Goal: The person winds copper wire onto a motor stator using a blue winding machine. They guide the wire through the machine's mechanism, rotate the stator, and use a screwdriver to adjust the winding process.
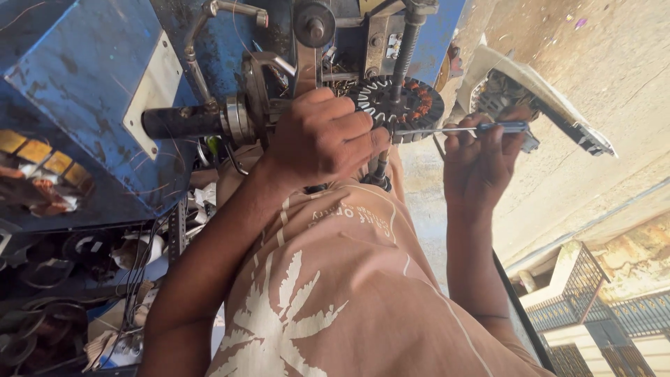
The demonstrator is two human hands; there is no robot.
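A round motor core (401,105), black with slots around its rim, sits mounted on the blue machine (77,91), just right of the machine's black handle (178,122) and shaft. Copper wire already fills the slots on the core's right side, where the reddish coils show; the slots on its left and lower side look bare, with pale lining in them. Judged from that, the winding is partly done and a good share of the slots is left, though the left hand hides part of the core's lower edge, so the exact share cannot be told.

The left hand (324,139) lies against the left and lower side of the core, its fingers curled together and pressed to the rim; whether they pinch wire or only steady the core cannot be told. The right hand (481,164) is to the right of the core and a little lower, its fingers clamped on the blue handle of a thin screwdriver (453,129). The metal shank runs level toward the core, and its tip reaches the core's lower edge near the left fingertips.

Behind the right hand, farther right of the core, a white fan body (537,98) lies on its side. Below and left of the core, under the machine, loose coils and scraps (42,279) are heaped in shadow.
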